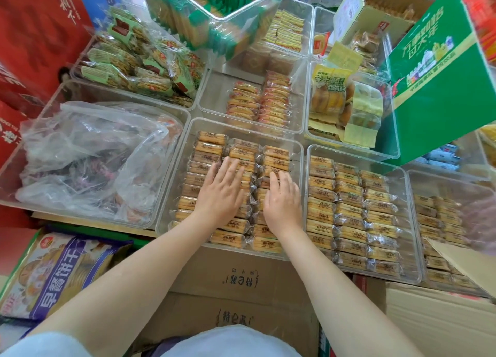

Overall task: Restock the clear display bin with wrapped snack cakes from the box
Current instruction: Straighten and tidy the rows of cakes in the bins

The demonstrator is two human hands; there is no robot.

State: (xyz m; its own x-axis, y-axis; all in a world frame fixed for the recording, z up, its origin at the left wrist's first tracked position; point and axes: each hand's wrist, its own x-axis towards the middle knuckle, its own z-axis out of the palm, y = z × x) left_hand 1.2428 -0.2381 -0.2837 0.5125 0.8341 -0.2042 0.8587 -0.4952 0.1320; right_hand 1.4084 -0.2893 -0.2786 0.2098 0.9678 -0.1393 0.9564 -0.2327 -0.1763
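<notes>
Levelling step, by the look of it: left hand (220, 193) and right hand (283, 202), fingers spread flat, pressing rows of clear-wrapped golden snack cakes (209, 152) in the clear plastic display bin (185, 134), centre frame. Next, probably: fetching more from the brown cardboard box (236, 279) below.

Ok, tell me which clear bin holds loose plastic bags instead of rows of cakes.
The large clear bin at far left, beside the bin both hands press into; it holds crumpled plastic bags, not neat rows.
</notes>
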